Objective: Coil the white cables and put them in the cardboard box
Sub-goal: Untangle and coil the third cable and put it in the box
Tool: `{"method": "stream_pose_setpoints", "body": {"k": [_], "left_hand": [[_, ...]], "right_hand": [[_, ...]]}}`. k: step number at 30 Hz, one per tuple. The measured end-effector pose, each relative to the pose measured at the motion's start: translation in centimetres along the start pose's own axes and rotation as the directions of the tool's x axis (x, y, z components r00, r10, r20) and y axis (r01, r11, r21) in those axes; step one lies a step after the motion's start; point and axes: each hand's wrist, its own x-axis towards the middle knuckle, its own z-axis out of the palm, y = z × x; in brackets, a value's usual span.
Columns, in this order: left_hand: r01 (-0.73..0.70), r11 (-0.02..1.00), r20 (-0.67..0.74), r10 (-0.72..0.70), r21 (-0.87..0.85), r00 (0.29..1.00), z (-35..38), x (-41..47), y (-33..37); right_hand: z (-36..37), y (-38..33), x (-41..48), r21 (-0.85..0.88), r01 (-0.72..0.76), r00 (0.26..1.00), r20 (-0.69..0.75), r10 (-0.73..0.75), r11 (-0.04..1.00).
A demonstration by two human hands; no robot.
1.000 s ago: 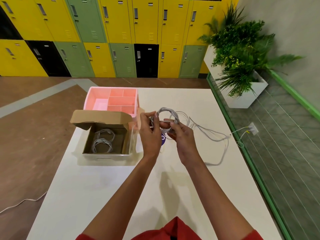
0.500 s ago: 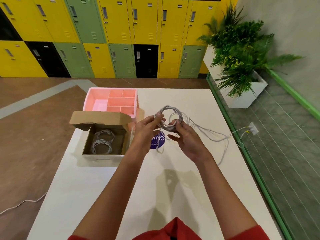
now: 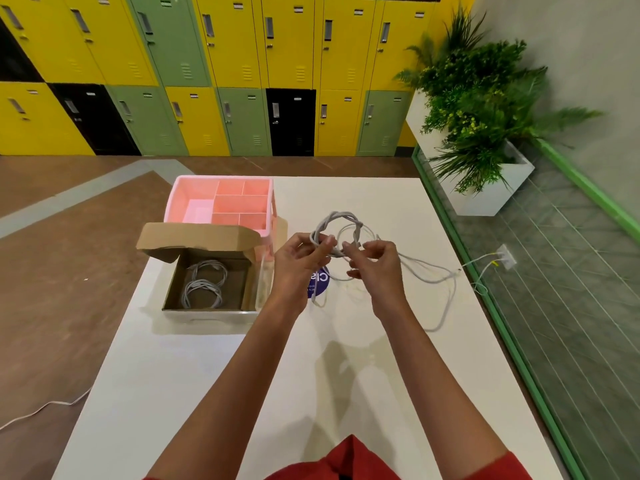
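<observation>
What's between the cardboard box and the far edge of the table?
In the head view, a pink divided tray stands there, right behind the cardboard box.

the person is wearing a red top [image 3: 346, 459], its fabric bunching into a soft peaked fold far back from the grip, at the chest. a red sleeve [image 3: 502, 467] is ending near the elbow, well behind the right hand [image 3: 377, 268]; only a thin sliver of the same red is showing well behind the left hand [image 3: 298, 261]. from there forward to the grip, both forearms are running bare.
</observation>
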Motion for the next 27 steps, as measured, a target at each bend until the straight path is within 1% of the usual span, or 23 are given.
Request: {"method": "stream_pose_setpoints", "body": {"k": [5, 10, 12, 14, 17, 22, 27], "left_hand": [[0.012, 1.0, 0.002, -0.012, 0.006, 1.0, -0.2, 0.0, -0.4], [0.025, 1.0, -0.127, -0.026, -0.01, 0.992, -0.5, 0.8, -0.3], [0.015, 0.998, -0.157, -0.004, 0.065, 0.988, -0.6, 1.0, -0.4], [0.004, 0.99, -0.154, 0.018, 0.14, 0.988, -0.7, 1.0, -0.5], [0.014, 0.98, -0.146, 0.015, 0.197, 0.989, -0.7, 0.9, -0.4], [0.006, 0.983, -0.134, 0.019, 0.184, 0.991, -0.4, 0.6, -0.2], [-0.05, 0.981, -0.083, 0.066, 0.185, 0.994, -0.3, 0.4, -0.3]], "right_hand": [[-0.4, -0.3, 0.5, 0.017, 0.071, 0.997, 0.015, -0.072, 0.997], [-0.8, 0.0, 0.6, -0.003, 0.093, 0.994, 0.064, -0.093, 0.996], [-0.9, 0.1, 0.5, -0.016, 0.096, 0.992, 0.079, -0.095, 0.995], [-0.9, 0.2, 0.5, -0.036, 0.103, 0.991, 0.09, -0.1, 0.994], [-0.9, 0.3, 0.4, -0.05, 0.13, 0.988, 0.087, -0.125, 0.99], [-0.6, 0.4, 0.4, -0.057, 0.161, 0.986, 0.047, -0.158, 0.985], [-0.2, 0.7, 0.3, 0.011, 0.098, 0.995, -0.005, -0.098, 0.995]]}}
